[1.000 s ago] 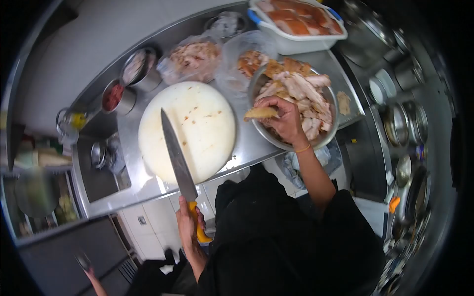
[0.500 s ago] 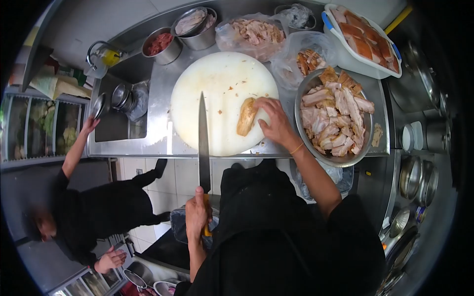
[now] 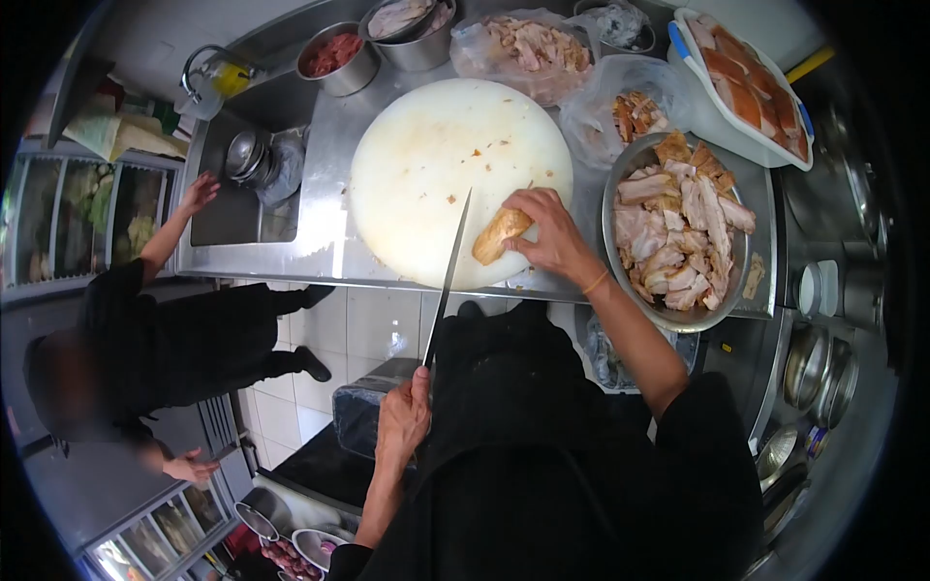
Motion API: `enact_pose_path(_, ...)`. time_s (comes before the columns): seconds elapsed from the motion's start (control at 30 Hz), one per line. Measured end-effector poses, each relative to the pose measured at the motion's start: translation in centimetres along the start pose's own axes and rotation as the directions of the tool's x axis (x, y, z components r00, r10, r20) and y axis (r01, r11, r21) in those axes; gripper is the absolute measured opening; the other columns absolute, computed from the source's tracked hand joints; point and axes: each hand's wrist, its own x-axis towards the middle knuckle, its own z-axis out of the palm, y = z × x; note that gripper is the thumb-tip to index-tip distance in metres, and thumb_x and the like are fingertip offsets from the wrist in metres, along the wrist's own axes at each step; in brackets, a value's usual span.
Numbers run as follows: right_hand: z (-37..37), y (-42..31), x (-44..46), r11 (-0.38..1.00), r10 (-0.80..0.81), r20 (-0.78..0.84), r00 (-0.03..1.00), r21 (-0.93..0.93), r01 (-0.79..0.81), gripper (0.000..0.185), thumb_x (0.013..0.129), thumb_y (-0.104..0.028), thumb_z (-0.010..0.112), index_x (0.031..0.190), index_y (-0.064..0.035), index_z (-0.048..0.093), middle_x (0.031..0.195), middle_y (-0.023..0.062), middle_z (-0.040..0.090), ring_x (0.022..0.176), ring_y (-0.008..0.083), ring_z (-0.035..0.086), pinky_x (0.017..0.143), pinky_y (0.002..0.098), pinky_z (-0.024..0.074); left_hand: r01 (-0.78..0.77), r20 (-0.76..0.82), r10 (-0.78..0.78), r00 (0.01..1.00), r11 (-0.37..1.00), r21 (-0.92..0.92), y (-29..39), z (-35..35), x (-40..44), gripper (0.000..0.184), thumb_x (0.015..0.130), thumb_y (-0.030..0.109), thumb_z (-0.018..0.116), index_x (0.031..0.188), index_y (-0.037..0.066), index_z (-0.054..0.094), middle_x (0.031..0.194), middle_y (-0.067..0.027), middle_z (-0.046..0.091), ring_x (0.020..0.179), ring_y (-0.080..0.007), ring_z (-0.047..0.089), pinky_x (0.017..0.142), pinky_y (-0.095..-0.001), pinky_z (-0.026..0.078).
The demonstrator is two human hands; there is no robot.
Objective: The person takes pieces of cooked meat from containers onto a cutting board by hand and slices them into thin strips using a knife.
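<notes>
My left hand [image 3: 402, 418] is closed around the handle of a long knife [image 3: 450, 271]. Its narrow blade slants up and right, the tip over a round white cutting board [image 3: 412, 165]. At the board's right side, my right hand [image 3: 552, 232] grips an oblong browned piece of meat [image 3: 496, 240] between thumb and fingers, close to the blade but apart from it. Small brown scraps [image 3: 477, 152] lie on the board. Right of that hand stands a metal bowl [image 3: 608, 218] heaped with cut meat [image 3: 683, 237].
Behind the board are a pot of red meat [image 3: 334, 55], bagged meat pieces [image 3: 538, 48] and another bag [image 3: 630, 111]. A white tub [image 3: 722, 131] holds browned slabs at back right. A sink [image 3: 218, 208] is at left, where a co-worker in black [image 3: 194, 324] stands.
The knife has swung rightward, its blade now slanting. My right hand has taken a firmer grip and turned the meat. The co-worker's hand has let go of a round metal item above the sink.
</notes>
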Motion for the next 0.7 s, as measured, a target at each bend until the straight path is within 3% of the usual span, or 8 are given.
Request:
enact_pose_path(0.1,1.9,-0.9,-1.3,0.999,-0.016,-0.124,0.992,-0.034,0.012,0.044,0.075,-0.016,0.083,0.115,-0.0064,0.068,0.129,0.0132,0.058,0.125,0.0378,0.048,0.111,0.0465,0.0391,-0.016,-0.013,0.016,1.0,1.0,0.013,-0.2,-0.2,-0.2,0.076,0.107,0.059,0.035,0.092,-0.008,0.067,0.084,-0.0337,0.066,0.091,-0.054,0.064,0.081,-0.0535,0.05)
enact_pose_path(0.13,2.3,-1.8,-1.4,0.994,-0.075,-0.194,0.978,-0.087,0.059,0.033,0.081,-0.018,0.079,0.111,-0.0091,0.07,0.13,0.0109,0.056,0.126,0.0362,0.047,0.11,0.0489,0.038,-0.026,-0.023,0.027,0.999,1.0,0.013,-0.2,-0.2,-0.2,0.075,0.107,0.058,0.034,0.093,-0.008,0.068,0.086,-0.0344,0.066,0.093,-0.0548,0.064,0.082,-0.0542,0.05)
enact_pose_path(0.27,3.3,-1.7,-1.4,0.971,-0.145,-0.113,0.983,-0.207,0.119,0.017,0.089,-0.021,0.071,0.104,-0.0143,0.073,0.125,0.0069,0.056,0.125,0.0303,0.047,0.105,0.0486,0.0355,-0.012,-0.002,0.012,1.0,0.999,0.045,0.4,-0.5,-1.2,0.074,0.108,0.057,0.034,0.094,-0.008,0.068,0.089,-0.0358,0.066,0.097,-0.0558,0.063,0.083,-0.0562,0.049)
enact_pose_path(0.33,3.5,-1.5,-1.5,0.965,-0.162,-0.104,0.981,-0.226,0.135,0.018,0.088,-0.022,0.072,0.105,-0.015,0.073,0.124,0.0059,0.057,0.125,0.0297,0.047,0.105,0.0487,0.0358,0.002,0.014,-0.003,1.0,0.996,0.086,0.8,-0.8,-1.8,0.073,0.108,0.055,0.034,0.092,-0.007,0.067,0.089,-0.0362,0.066,0.097,-0.0558,0.063,0.083,-0.057,0.048)
enact_pose_path(0.43,3.5,-1.5,-1.4,0.964,-0.167,-0.093,0.982,-0.225,0.143,0.019,0.088,-0.022,0.072,0.106,-0.0154,0.073,0.123,0.0052,0.058,0.125,0.0292,0.048,0.104,0.0485,0.036,-0.025,-0.011,0.027,1.0,0.99,0.138,0.4,-0.7,-2.4,0.07,0.11,0.053,0.035,0.086,-0.007,0.063,0.073,-0.0289,0.06,0.075,-0.049,0.062,0.074,-0.0512,0.047)
enact_pose_path(0.53,3.4,-1.3,-1.4,0.964,-0.169,-0.092,0.981,-0.224,0.145,0.019,0.089,-0.022,0.071,0.107,-0.0153,0.072,0.122,0.0051,0.058,0.124,0.0291,0.048,0.104,0.0482,0.0361,0.035,0.029,-0.04,0.999,0.99,0.138,1.1,-1.2,-3.1,0.063,0.109,0.049,0.04,0.09,-0.006,0.065,0.09,-0.0376,0.065,0.097,-0.0565,0.062,0.083,-0.0595,0.048)
enact_pose_path(0.7,3.5,-1.4,-1.4,0.963,-0.182,-0.116,0.976,-0.224,0.153,0.02,0.089,-0.022,0.07,0.107,-0.013,0.072,0.122,0.0058,0.059,0.123,0.0296,0.049,0.104,0.0483,0.0368,0.033,0.022,-0.039,0.999,0.976,0.214,-0.1,-1.4,-5.1,0.059,0.109,0.045,0.041,0.088,-0.004,0.064,0.086,-0.0372,0.065,0.091,-0.0568,0.063,0.079,-0.0613,0.048)
